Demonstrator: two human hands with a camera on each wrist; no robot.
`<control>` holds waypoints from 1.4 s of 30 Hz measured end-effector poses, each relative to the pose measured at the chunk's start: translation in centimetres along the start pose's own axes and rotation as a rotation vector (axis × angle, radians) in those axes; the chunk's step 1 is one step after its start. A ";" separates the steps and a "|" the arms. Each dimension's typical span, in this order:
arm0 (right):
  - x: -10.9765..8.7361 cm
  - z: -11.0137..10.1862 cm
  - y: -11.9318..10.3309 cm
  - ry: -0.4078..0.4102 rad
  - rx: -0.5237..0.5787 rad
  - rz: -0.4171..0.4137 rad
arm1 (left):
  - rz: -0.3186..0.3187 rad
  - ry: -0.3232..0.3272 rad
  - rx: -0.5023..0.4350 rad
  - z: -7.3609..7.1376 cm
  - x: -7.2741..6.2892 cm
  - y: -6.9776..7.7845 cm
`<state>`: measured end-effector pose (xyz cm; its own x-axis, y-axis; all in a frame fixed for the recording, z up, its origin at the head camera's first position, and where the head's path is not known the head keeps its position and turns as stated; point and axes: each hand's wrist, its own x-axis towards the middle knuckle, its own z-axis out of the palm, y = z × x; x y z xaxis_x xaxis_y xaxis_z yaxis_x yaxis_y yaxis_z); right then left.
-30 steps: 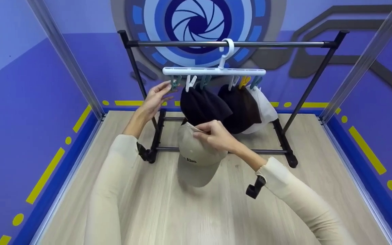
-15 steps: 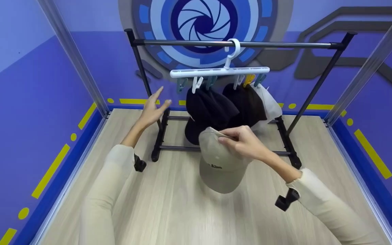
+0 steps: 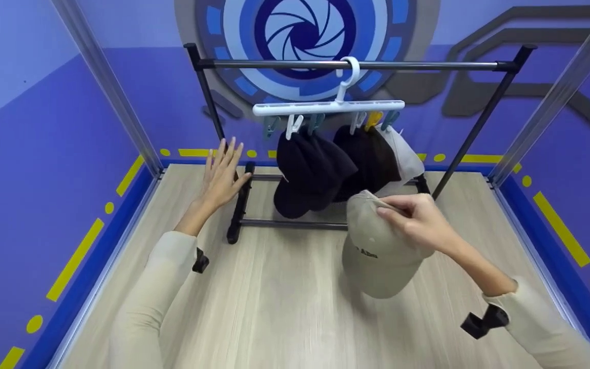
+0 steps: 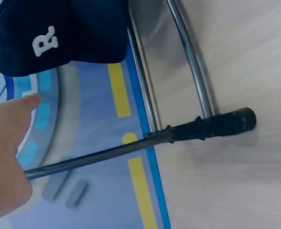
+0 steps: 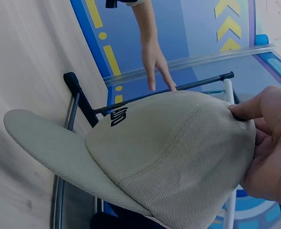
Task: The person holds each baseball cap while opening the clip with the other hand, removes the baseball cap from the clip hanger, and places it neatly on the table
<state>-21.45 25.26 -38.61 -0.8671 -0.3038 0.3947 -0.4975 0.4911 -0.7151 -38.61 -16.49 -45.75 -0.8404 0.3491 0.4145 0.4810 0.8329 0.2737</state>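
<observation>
My right hand (image 3: 420, 220) pinches the top of a beige baseball cap (image 3: 384, 251), which hangs brim down in front of the rack. Dark lettering shows on its front in the right wrist view, where thumb and fingers grip the crown (image 5: 178, 143). My left hand (image 3: 220, 177) holds nothing, its fingers spread beside the rack's left post. From a white clip hanger (image 3: 325, 107) hang a black cap (image 3: 310, 169), a dark brown cap (image 3: 372, 159) and a white cap (image 3: 405, 154). The black cap carries a white letter R (image 4: 45, 41) in the left wrist view.
A black and chrome garment rack (image 3: 428, 65) stands on the pale wood floor (image 3: 274, 297). A grey-green clip (image 3: 271, 127) at the hanger's left end holds no cap. Blue patterned walls (image 3: 136, 102) enclose the back and sides.
My left hand has let go of the leftmost clip and drawn back to the left, its fingers spreading. My right hand has carried the beige cap to the right, away from the black cap.
</observation>
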 end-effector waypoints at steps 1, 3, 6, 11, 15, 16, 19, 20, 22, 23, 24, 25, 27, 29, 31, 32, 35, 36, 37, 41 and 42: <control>-0.2 -0.4 0.0 0.013 0.000 0.019 | -0.006 -0.006 0.016 0.0 -0.1 -0.2; -0.5 -1.1 0.1 0.037 0.000 0.065 | -0.024 -0.022 0.053 0.0 -0.4 -0.7; -0.9 -2.2 0.5 0.074 0.021 0.160 | -0.052 -0.043 0.090 -0.1 -0.8 -0.9; -1.3 -3.7 2.0 0.099 0.095 0.336 | -0.083 -0.076 0.118 0.0 -1.2 -0.9; -1.7 -4.3 3.9 0.102 0.142 0.420 | -0.095 -0.092 0.117 0.2 -1.3 -0.8; -1.8 -4.4 4.5 0.100 0.154 0.440 | -0.099 -0.095 0.116 0.2 -1.3 -0.8; -2.3 -4.6 6.1 0.090 0.181 0.519 | -0.118 -0.097 0.121 0.4 -1.3 -0.8; -2.6 -4.7 6.6 0.085 0.188 0.550 | -0.125 -0.094 0.122 0.4 -1.3 -0.7; -3.1 -4.8 7.8 0.073 0.207 0.610 | -0.140 -0.085 0.117 0.5 -1.4 -0.7; -3.4 -4.8 8.5 0.065 0.228 0.641 | -0.144 -0.077 0.112 0.6 -1.4 -0.7; -3.8 -4.9 9.1 0.057 0.255 0.670 | -0.145 -0.069 0.105 0.6 -1.4 -0.7; -4.2 -4.9 9.8 0.049 0.290 0.696 | -0.147 -0.067 0.099 0.7 -1.4 -0.7; -4.9 -4.9 11.1 0.027 0.376 0.740 | -0.147 -0.057 0.089 0.7 -1.4 -0.8; -5.7 -4.9 12.2 0.008 0.466 0.778 | -0.144 -0.041 0.086 0.8 -1.5 -1.0; -6.3 -4.9 13.2 -0.009 0.528 0.798 | -0.142 -0.025 0.088 0.8 -1.6 -1.2; -6.6 -4.9 13.7 -0.020 0.541 0.804 | -0.139 -0.016 0.091 0.9 -1.6 -1.3; -7.5 -5.4 14.9 -0.053 0.540 0.824 | -0.130 0.003 0.082 1.2 -1.9 -1.4; -7.8 -5.7 15.3 -0.064 0.534 0.831 | -0.130 0.004 0.076 1.3 -2.0 -1.3; -8.1 -6.0 15.6 -0.070 0.532 0.842 | -0.129 0.007 0.071 1.5 -2.1 -1.3; -9.1 -7.1 16.9 -0.064 0.559 0.891 | -0.133 0.026 0.045 2.0 -2.7 -1.2; -9.3 -7.4 17.2 -0.059 0.572 0.898 | -0.132 0.039 0.040 2.2 -2.8 -1.1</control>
<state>-22.14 42.56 -50.36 -0.9008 -0.0672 -0.4289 0.4213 0.1031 -0.9010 -37.34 -17.48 -49.12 -0.8852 0.2191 0.4104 0.3556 0.8874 0.2933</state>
